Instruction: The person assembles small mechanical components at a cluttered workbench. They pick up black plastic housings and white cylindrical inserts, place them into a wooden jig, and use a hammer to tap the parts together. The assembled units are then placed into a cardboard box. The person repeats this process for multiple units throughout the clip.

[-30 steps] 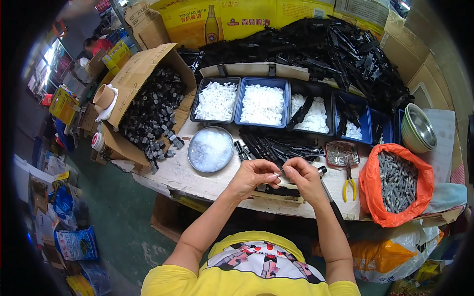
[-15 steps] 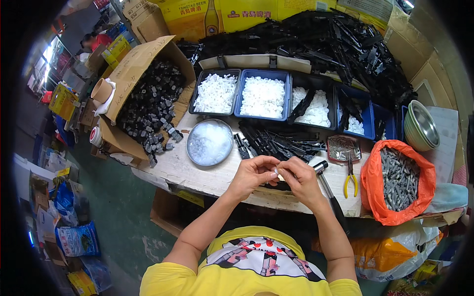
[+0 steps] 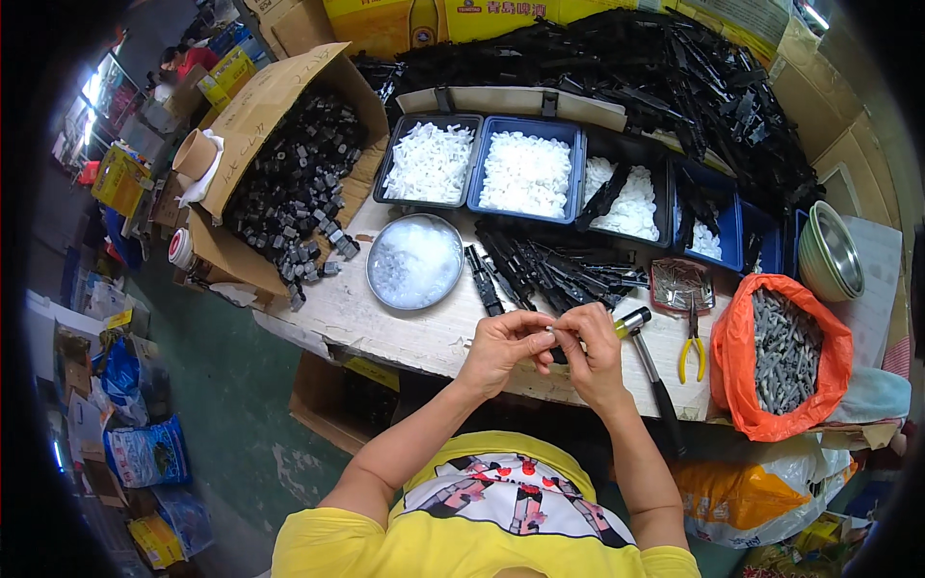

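Note:
My left hand [image 3: 503, 353] and my right hand [image 3: 592, 351] meet over the front edge of the bench. Their fingertips pinch a tiny whitish part [image 3: 550, 329] between them; its exact shape is too small to make out. Below the fingers a dark piece is mostly hidden. Just beyond the hands lies a pile of long black plastic parts [image 3: 559, 275]. Left of that pile stands a round metal dish [image 3: 414, 306] holding white, partly translucent material. A hammer [image 3: 653, 371] with a black grip lies close by my right hand, its head next to the fingers.
Blue and black bins [image 3: 527, 216] of small white pieces line the back. At left, a cardboard box [image 3: 279, 96] spills dark blocks. Yellow-handled pliers [image 3: 693, 356], a red-rimmed tray [image 3: 682, 287], an orange bag [image 3: 734, 361] of grey parts and stacked bowls [image 3: 811, 252] stand at right.
The view has shifted slightly. Both hands remain pinched together at nearly the same spot, with the right hand's fingers turned a little more upright around the small part.

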Demonstrator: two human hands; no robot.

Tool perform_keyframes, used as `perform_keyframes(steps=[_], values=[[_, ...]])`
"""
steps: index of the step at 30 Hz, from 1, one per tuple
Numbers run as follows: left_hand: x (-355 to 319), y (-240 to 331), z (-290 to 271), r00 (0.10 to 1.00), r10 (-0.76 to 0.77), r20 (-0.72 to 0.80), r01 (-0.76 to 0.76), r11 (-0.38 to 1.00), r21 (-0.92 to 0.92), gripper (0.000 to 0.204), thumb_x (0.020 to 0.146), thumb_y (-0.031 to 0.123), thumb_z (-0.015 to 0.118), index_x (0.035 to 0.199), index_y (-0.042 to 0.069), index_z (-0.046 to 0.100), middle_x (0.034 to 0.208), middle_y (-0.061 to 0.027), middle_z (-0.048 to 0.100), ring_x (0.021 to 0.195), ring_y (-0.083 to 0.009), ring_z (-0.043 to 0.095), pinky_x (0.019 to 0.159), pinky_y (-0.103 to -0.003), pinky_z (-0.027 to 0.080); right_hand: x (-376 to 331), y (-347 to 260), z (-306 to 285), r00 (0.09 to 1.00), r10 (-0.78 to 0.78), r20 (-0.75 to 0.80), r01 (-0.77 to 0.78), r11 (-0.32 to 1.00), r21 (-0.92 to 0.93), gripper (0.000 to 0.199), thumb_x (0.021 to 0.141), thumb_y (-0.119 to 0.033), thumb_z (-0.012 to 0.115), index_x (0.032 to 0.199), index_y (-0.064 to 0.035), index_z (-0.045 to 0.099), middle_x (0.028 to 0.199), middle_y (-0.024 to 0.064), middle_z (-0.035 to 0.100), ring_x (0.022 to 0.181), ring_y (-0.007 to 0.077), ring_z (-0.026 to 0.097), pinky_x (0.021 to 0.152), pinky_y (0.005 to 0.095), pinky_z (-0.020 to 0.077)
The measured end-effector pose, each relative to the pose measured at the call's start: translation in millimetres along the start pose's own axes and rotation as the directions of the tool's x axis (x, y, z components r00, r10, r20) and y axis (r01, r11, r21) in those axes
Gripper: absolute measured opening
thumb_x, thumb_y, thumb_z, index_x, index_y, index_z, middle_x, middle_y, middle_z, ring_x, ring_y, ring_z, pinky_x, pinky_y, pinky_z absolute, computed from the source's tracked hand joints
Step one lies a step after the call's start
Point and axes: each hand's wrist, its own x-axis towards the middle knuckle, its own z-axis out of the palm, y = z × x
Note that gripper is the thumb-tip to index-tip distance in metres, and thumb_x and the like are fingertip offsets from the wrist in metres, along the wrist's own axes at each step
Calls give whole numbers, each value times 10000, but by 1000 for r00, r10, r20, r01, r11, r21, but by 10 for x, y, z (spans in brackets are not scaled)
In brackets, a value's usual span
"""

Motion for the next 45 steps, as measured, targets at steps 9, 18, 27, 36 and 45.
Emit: perform_keyframes(steps=[9, 18, 27, 36, 45], values=[[-35, 94, -169, 961, 276, -4, -235, 827, 512, 200, 780, -4, 623, 980, 0, 621, 838, 0, 565, 592, -33, 504, 466, -164, 411, -137, 38, 30, 986, 23, 165, 23, 960, -278, 107, 727, -37, 581, 799, -70, 511, 786, 69, 484, 798, 248, 452, 726, 372, 292], [6, 55, -293, 989, 149, 0, -107, 703, 703, 208, 713, -36, 638, 912, 20, 657, 744, -11, 509, 627, -61, 477, 578, -199, 406, -233, 128, 223, 968, -9, 251, 120, 896, -428, 121, 702, -45, 572, 799, -87, 513, 790, 56, 472, 821, 236, 446, 739, 397, 290], [78, 100, -267, 982, 127, 137, -182, 492, 852, 226, 688, -12, 671, 910, 27, 650, 725, -25, 500, 634, -98, 507, 582, -223, 422, -219, 134, 178, 950, -17, 313, 152, 899, -411, 154, 706, -56, 578, 852, -93, 546, 825, 42, 505, 847, 226, 457, 746, 393, 295], [276, 237, -79, 969, -63, 239, -238, 19, 971, 250, 643, 120, 720, 855, 26, 629, 755, -119, 581, 719, -267, 592, 643, -353, 462, -238, 347, -466, 982, 187, 36, -155, 897, -414, 112, 723, -62, 616, 824, -97, 585, 846, 19, 564, 857, 207, 486, 755, 362, 302], [1162, 396, 542, 910, 1, 414, -413, -50, 909, 163, 692, 152, 669, 790, 24, 642, 768, -164, 592, 752, -328, 586, 665, -407, 457, -131, 873, -1090, 928, 344, -143, -297, 449, -843, 84, 737, -111, 611, 819, -103, 627, 849, 61, 573, 889, 249, 489, 736, 443, 325]])
